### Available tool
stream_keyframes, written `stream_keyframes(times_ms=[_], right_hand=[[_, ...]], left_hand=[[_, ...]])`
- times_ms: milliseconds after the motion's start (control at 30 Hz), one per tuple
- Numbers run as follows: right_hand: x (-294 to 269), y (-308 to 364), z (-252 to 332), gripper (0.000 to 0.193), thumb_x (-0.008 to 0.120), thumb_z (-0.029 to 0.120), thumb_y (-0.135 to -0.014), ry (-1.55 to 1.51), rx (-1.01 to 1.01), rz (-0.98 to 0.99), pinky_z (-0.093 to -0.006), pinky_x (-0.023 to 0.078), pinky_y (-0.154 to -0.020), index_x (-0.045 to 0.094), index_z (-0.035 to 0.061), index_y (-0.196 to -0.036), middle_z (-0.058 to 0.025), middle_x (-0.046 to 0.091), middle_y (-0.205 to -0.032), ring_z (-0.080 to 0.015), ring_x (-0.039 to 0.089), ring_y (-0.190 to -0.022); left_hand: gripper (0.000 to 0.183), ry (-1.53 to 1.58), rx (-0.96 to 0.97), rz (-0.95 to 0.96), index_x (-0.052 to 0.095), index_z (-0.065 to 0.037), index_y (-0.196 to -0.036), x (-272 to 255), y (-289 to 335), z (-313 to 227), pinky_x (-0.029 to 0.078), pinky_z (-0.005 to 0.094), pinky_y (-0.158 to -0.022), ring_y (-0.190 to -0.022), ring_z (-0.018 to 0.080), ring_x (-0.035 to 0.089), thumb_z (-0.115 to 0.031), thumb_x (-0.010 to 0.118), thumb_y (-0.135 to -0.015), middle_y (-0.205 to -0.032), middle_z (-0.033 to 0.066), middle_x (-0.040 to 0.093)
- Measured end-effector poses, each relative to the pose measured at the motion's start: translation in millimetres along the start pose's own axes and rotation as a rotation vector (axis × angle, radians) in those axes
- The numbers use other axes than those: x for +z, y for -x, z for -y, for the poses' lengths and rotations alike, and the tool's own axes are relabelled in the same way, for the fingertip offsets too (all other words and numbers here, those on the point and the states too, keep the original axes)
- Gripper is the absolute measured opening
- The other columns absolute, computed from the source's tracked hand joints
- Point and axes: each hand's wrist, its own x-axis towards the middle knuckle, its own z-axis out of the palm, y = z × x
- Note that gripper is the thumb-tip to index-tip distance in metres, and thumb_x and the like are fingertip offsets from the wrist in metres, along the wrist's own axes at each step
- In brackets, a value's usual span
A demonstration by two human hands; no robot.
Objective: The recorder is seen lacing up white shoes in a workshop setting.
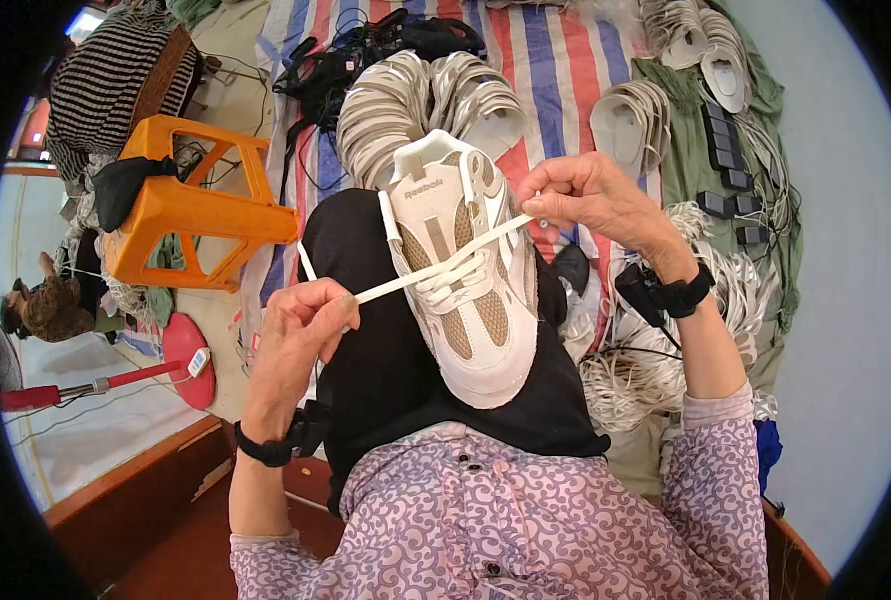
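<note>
A cream and beige sneaker (491,345) rests on my black-trousered lap, its toe pointing toward me. A flat cream shoelace (396,284) runs through its lower eyelets. My left hand (308,322), left of the shoe, pinches one end of the lace, and a loose tip sticks up behind the fingers. To the right of the shoe, my right hand (588,200) pinches the other end between thumb and fingertips. Both lace ends are drawn out taut to the sides, crossing over the front of the tongue (428,205). The upper eyelets show no lace through them.
Stacks of pale shoe-shaped inserts (381,115) stand beyond my knees on a striped sheet (551,75). An orange plastic stool (201,205) is at the left. Bundles of white laces (631,385) lie at the right, below several small black boxes (723,150).
</note>
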Motion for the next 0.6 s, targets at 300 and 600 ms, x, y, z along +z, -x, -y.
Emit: stream_keyframes(times_ms=[300,600], right_hand=[[-9,18,-29,0.015,0.069,0.013,-0.090,0.301,-0.108,0.102,-0.0295,0.047,-0.058,0.073,-0.0014,-0.093,-0.0050,0.068,-0.070,-0.0129,0.061,-0.059],[-121,108,-109,0.016,0.066,0.011,-0.088,0.069,0.359,-0.837,-0.0323,0.053,-0.050,0.069,-0.0021,-0.097,-0.0090,0.065,-0.064,-0.0227,0.067,-0.059]], left_hand=[[0.012,0.684,-0.047,0.027,0.056,-0.006,-0.087,-72,17,41,0.026,0.0188,-0.049,-0.053,0.0018,0.035,-0.013,0.057,-0.097,-0.071,-0.0052,0.045],[0.050,1.081,0.361,-0.529,0.034,0.012,-0.143,-325,140,113,0.056,0.0262,-0.073,-0.101,0.0198,0.061,-0.001,0.053,-0.099,-0.110,0.0175,0.059]])
